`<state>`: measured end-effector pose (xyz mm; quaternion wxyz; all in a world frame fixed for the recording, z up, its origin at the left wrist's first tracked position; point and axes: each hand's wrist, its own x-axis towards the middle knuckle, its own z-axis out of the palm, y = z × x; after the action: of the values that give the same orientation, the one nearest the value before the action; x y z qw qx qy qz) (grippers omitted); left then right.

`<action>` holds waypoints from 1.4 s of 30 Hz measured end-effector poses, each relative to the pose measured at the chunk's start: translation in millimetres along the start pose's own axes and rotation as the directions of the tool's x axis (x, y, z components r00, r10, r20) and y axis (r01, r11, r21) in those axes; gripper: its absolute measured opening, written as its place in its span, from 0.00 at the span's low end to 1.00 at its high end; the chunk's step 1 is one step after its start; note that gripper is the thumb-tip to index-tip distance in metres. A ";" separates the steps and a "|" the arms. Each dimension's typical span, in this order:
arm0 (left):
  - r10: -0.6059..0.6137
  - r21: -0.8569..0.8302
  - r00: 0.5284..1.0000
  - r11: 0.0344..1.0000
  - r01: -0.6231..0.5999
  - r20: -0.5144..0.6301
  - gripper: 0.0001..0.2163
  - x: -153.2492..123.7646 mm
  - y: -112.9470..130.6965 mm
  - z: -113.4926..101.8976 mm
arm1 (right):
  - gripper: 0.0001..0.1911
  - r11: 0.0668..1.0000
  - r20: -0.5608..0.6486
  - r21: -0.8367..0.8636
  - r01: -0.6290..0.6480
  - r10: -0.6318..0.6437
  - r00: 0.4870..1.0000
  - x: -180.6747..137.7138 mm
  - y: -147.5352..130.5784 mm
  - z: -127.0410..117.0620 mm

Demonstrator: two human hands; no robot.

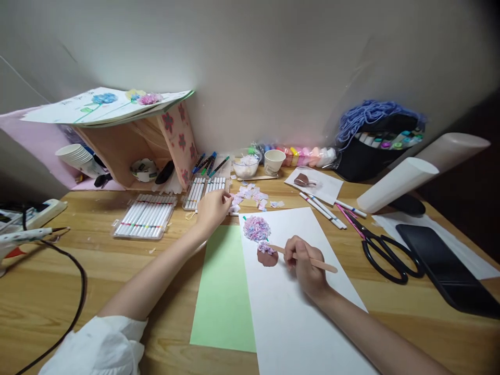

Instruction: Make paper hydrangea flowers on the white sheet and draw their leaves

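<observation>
My right hand (304,263) is closed round a thin wooden stick (308,260); its tip rests on a brown clay blob (267,256) topped with small purple paper bits. Just above it sits a fluffy pink-and-purple paper flower (257,228), both on a white sheet (289,291). My left hand (213,208) reaches forward with fingers pinched at the pile of torn pink and white paper scraps (250,197); whether it holds a scrap is too small to see. A light green sheet (222,291) lies left of the white one.
Two marker cases (145,216) (205,191) lie at the back left. Black scissors (385,251), loose markers (322,208), a dark tablet (445,271) and rolled paper (398,182) are on the right. A bowl (246,165), paper cup (274,161), glue gun (23,237) and cable (74,291) are nearby.
</observation>
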<state>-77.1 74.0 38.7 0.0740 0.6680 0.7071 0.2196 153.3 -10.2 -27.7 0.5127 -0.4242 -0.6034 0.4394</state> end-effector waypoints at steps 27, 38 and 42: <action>0.049 0.101 0.985 0.993 -0.066 0.166 0.08 32.9 8.3 30.2 | 0.25 0.999 0.018 -0.021 0.047 -0.046 0.999 1.0 -5.5 0.8; 0.124 0.106 0.986 0.985 -0.135 0.111 0.10 34.5 6.5 28.9 | 0.25 0.998 0.017 -0.027 0.065 -0.065 0.998 1.5 -6.8 0.8; 0.192 0.144 0.976 0.968 -0.205 0.102 0.10 38.0 6.3 35.4 | 0.26 0.997 0.008 -0.043 0.064 -0.063 0.998 2.2 -8.7 1.1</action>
<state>-60.9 118.7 16.9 0.0310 0.7482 0.6475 0.1414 151.4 -10.5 -18.9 0.5153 -0.4142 -0.6275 0.4112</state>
